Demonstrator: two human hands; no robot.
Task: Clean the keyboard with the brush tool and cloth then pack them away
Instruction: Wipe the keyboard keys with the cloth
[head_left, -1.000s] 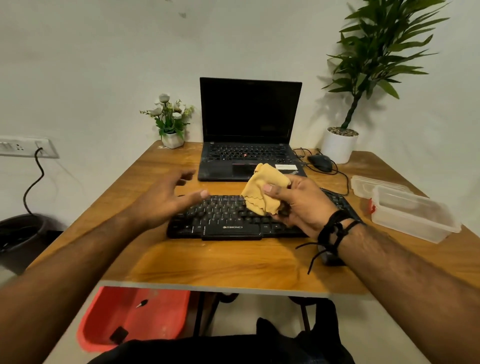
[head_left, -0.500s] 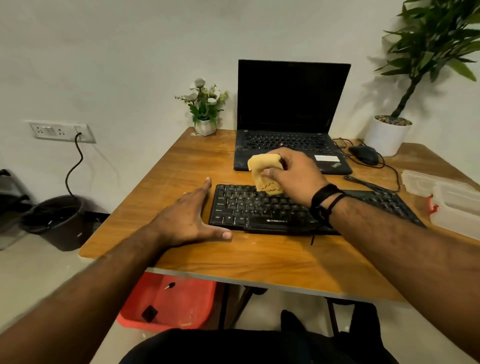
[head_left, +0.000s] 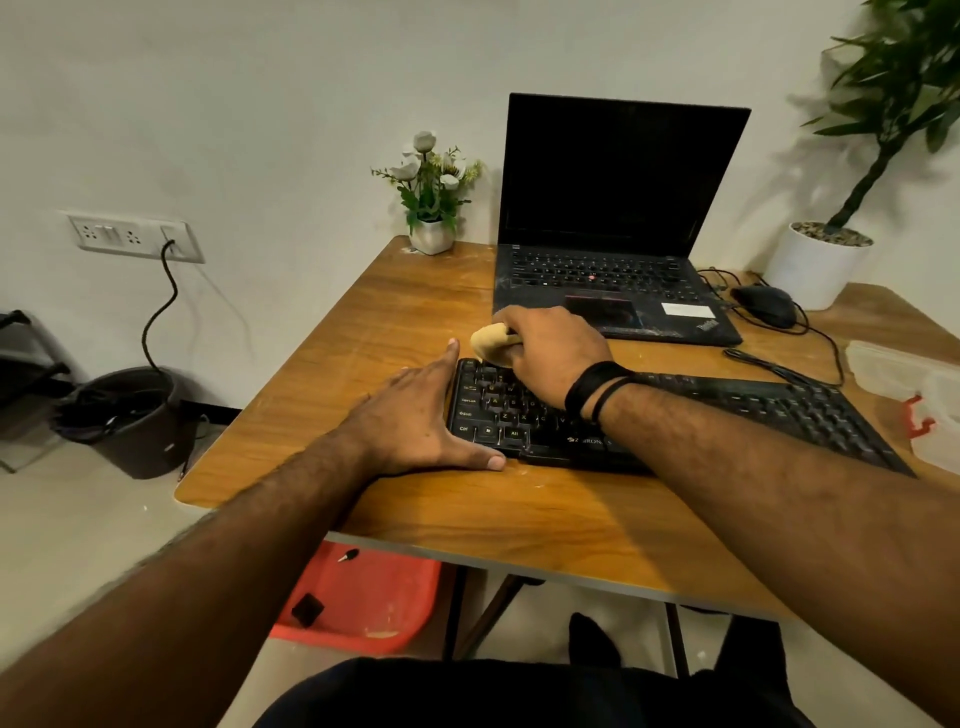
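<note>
A black keyboard (head_left: 779, 410) lies across the wooden table (head_left: 395, 322). My right hand (head_left: 545, 353) presses a bunched yellow cloth (head_left: 488, 340) onto the keyboard's far left corner, fingers closed around it. My left hand (head_left: 415, 421) lies flat and open on the table, braced against the keyboard's left edge, thumb along its front. No brush tool shows in this view.
An open black laptop (head_left: 613, 223) stands behind the keyboard, with a mouse (head_left: 766, 304) and cables to its right. A clear plastic box (head_left: 914, 395) sits at the right edge. A flower pot (head_left: 431, 234), a potted plant (head_left: 815, 265), a red bin (head_left: 358, 597) under the table.
My right hand carried the cloth left and down onto the keyboard's far left corner. My left hand came down from the air and settled against the keyboard's left edge. The view turned left.
</note>
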